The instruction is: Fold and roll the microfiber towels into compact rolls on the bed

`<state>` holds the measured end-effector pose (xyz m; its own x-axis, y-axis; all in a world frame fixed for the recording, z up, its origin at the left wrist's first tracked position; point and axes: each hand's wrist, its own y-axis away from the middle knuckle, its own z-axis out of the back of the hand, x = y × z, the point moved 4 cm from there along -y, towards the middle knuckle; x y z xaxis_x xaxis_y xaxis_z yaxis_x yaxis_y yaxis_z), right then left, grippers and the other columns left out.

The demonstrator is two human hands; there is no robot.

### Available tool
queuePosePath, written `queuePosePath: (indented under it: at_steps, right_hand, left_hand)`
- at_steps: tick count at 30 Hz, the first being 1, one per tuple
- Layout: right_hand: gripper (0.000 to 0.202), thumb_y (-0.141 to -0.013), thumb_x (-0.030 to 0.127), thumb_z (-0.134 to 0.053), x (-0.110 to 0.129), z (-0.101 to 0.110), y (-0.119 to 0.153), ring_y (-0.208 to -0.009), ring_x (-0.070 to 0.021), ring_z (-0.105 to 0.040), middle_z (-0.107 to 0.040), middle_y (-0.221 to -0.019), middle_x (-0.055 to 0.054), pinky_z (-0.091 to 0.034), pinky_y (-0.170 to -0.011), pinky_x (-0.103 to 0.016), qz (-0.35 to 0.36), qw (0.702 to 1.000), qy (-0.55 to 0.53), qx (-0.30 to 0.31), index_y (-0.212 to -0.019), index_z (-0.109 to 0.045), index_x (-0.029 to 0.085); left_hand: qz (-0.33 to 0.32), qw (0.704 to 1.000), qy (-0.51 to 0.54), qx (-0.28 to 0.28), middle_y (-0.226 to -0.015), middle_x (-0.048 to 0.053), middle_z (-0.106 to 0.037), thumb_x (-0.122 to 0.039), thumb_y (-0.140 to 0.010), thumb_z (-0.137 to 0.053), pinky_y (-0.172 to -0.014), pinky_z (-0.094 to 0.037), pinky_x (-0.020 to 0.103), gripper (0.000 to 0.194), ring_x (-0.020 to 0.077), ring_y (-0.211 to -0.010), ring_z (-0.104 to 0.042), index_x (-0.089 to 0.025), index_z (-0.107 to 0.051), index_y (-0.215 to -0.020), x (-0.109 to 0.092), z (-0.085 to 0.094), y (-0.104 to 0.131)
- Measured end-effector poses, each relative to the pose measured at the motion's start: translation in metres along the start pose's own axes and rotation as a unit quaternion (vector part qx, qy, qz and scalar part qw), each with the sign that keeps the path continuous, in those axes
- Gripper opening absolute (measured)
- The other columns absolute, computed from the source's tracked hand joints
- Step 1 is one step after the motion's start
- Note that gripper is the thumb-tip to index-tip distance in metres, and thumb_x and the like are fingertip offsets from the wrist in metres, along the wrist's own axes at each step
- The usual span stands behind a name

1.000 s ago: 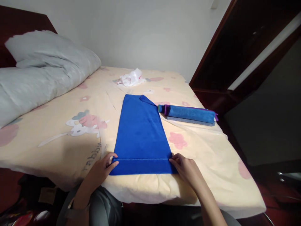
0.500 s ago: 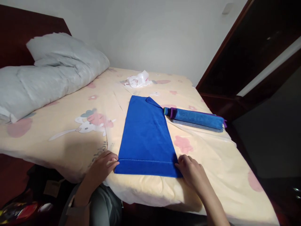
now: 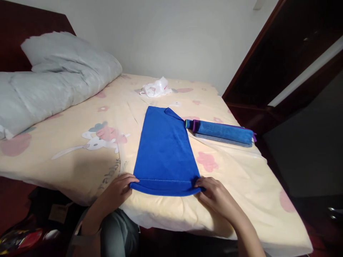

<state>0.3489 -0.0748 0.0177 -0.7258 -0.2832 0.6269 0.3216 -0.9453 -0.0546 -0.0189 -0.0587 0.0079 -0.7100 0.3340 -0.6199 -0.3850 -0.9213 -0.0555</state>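
Note:
A blue cloth [image 3: 164, 150] lies spread on the bed, its near end turned up in a band with a stitched line across it. At the cloth's near left corner, my left hand [image 3: 119, 189] pinches the edge between thumb and fingers. My right hand [image 3: 213, 194] grips the near right corner the same way. Between the two hands the near edge curls upward and sags slightly toward me. The far right corner of the cloth is folded over, close to the end of some rolled cloths [image 3: 225, 132] in blue, purple and grey.
The bed [image 3: 241, 178] has a cream sheet printed with rabbits and flowers. A crumpled white plastic bag [image 3: 157, 87] lies near the wall. A grey quilt [image 3: 61, 82] is bunched at the left. Dark furniture [image 3: 289, 53] stands at the right, and a dark bag [image 3: 53, 207] sits below left.
Both hands have taken hold of the near corners and lifted the edge, which now curls up instead of lying flat. The view has shifted slightly.

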Motion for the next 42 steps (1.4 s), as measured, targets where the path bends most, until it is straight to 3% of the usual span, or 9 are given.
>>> queuePosePath:
  at_steps: [4,8,13,15,20,25,31,37,42]
  right_hand:
    - [0.025,-0.092,0.042,-0.052,-0.008,0.000,-0.002,-0.091,-0.0252,-0.064,-0.070,-0.102,-0.008,-0.049,-0.081,-0.034,-0.083,0.993,-0.062,-0.049,-0.102,-0.066,0.024]
    - [0.035,-0.093,0.052,-0.047,-0.016,-0.007,-0.007,-0.070,-0.0224,-0.063,-0.070,-0.080,-0.005,-0.045,-0.064,-0.031,-0.174,0.974,-0.088,-0.115,-0.099,-0.064,0.023]
    - [0.036,-0.090,0.052,-0.051,-0.020,-0.018,-0.015,-0.089,-0.0275,-0.067,-0.072,-0.099,-0.007,-0.047,-0.072,-0.033,-0.231,0.954,-0.075,-0.177,-0.112,-0.059,0.025]
    - [0.039,-0.090,0.050,-0.050,-0.021,-0.020,-0.018,-0.093,-0.0289,-0.068,-0.072,-0.102,-0.008,-0.047,-0.075,-0.034,-0.231,0.956,-0.067,-0.165,-0.120,-0.057,0.026]
    - [0.036,-0.093,0.048,-0.046,-0.026,-0.015,-0.014,-0.077,-0.0260,-0.069,-0.071,-0.079,-0.003,-0.046,-0.067,-0.032,-0.220,0.963,-0.068,-0.141,-0.120,-0.058,0.028]
    - [0.032,-0.093,0.047,-0.047,-0.024,-0.016,-0.009,-0.063,-0.0224,-0.064,-0.065,-0.065,0.001,-0.042,-0.059,-0.028,-0.190,0.975,-0.076,-0.083,-0.117,-0.057,0.029]
    - [0.028,-0.096,0.045,-0.042,-0.016,-0.016,-0.013,-0.072,-0.0249,-0.065,-0.070,-0.080,-0.003,-0.043,-0.063,-0.030,-0.171,0.982,-0.011,-0.083,-0.112,-0.057,0.028]
    - [0.021,-0.098,0.039,-0.043,-0.013,-0.011,-0.011,-0.086,-0.0224,-0.064,-0.067,-0.101,-0.005,-0.049,-0.077,-0.032,-0.084,0.994,-0.048,-0.057,-0.107,-0.058,0.028]
    - [0.019,-0.094,0.033,-0.050,-0.017,-0.005,-0.012,-0.090,-0.0261,-0.060,-0.057,-0.104,-0.010,-0.050,-0.080,-0.039,-0.037,0.988,0.080,-0.131,-0.102,-0.066,0.025]
  left_hand:
    - [0.020,1.000,-0.002,-0.023,-0.108,0.003,-0.068,-0.029,-0.088,-0.052,-0.094,-0.046,0.031,0.019,0.0197,-0.103,-0.061,-0.025,-0.067,-0.100,0.006,0.002,-0.003]
    - [0.121,0.987,-0.006,-0.109,-0.073,-0.002,-0.064,-0.044,-0.091,-0.048,-0.068,-0.046,0.026,0.025,0.0162,-0.069,-0.060,-0.023,-0.063,-0.094,0.010,-0.003,-0.012]
    - [0.184,0.957,-0.033,-0.223,-0.079,0.000,-0.066,-0.045,-0.089,-0.052,-0.070,-0.045,0.027,0.026,0.0188,-0.074,-0.063,-0.023,-0.060,-0.102,0.006,-0.016,-0.024]
    - [0.174,0.956,-0.068,-0.226,-0.074,-0.001,-0.063,-0.044,-0.089,-0.053,-0.070,-0.045,0.028,0.029,0.0195,-0.071,-0.062,-0.023,-0.058,-0.109,0.003,-0.019,-0.026]
    - [0.164,0.954,-0.127,-0.219,-0.066,-0.002,-0.056,-0.038,-0.092,-0.048,-0.065,-0.042,0.028,0.029,0.0185,-0.063,-0.059,-0.023,-0.057,-0.115,-0.001,-0.012,-0.020]
    - [0.150,0.966,-0.154,-0.142,-0.066,-0.003,-0.058,-0.039,-0.092,-0.047,-0.064,-0.041,0.027,0.024,0.0165,-0.061,-0.060,-0.025,-0.061,-0.106,-0.001,-0.006,-0.010]
    - [0.133,0.971,-0.165,-0.109,-0.071,-0.003,-0.061,-0.038,-0.093,-0.049,-0.068,-0.044,0.027,0.027,0.0172,-0.069,-0.064,-0.025,-0.060,-0.114,0.004,-0.007,-0.009]
    - [0.085,0.980,-0.167,-0.069,-0.077,-0.002,-0.068,-0.039,-0.096,-0.046,-0.069,-0.046,0.028,0.027,0.0182,-0.073,-0.068,-0.025,-0.059,-0.115,0.008,-0.005,-0.007]
    - [0.014,0.968,-0.207,-0.140,-0.087,0.001,-0.071,-0.036,-0.097,-0.048,-0.079,-0.046,0.033,0.022,0.0199,-0.078,-0.068,-0.024,-0.060,-0.110,-0.001,0.002,-0.005]
